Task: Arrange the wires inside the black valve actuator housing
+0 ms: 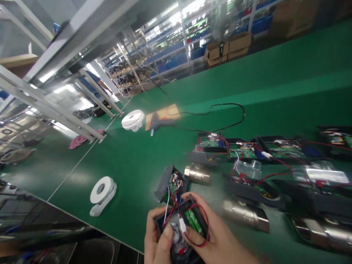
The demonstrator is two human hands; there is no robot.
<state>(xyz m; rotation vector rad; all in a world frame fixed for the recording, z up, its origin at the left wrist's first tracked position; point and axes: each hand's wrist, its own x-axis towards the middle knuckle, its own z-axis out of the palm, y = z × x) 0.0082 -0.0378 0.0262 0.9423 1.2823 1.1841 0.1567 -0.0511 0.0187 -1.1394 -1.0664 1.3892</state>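
A pink rag (79, 140) lies far left on the green bench (132, 172), beside the metal rack legs (90, 110). Nearer, a white tape roll (102, 190) lies flat, and a second white reel (133, 119) rests farther back next to a brown board (165, 112) where a soldering tool (161, 124) rests; its black cable (228, 110) loops off to the right.

At the bottom edge both hands meet around one open black housing (181, 223). The left hand (155, 238) cups it from below and the side, thumb pressed onto the silvery part inside. The right hand (217, 238) wraps the other side, its fingers curled under and the thumb near a white connector (182, 224) on red and white wires (202, 227). A green circuit board (194, 220) shows inside. The other shell half (170, 183) hangs open just behind, joined by wires, its own small board exposed.

As a judgement, this unit is mid-assembly: wired and populated but not closed.

To the right, a metal cylinder (197, 174) lies near, then a row of similar open units (247, 150) with boards and red leads, none visibly closed. More shiny cylinders (246, 214) lie in front of them, so much of the batch looks unfinished.
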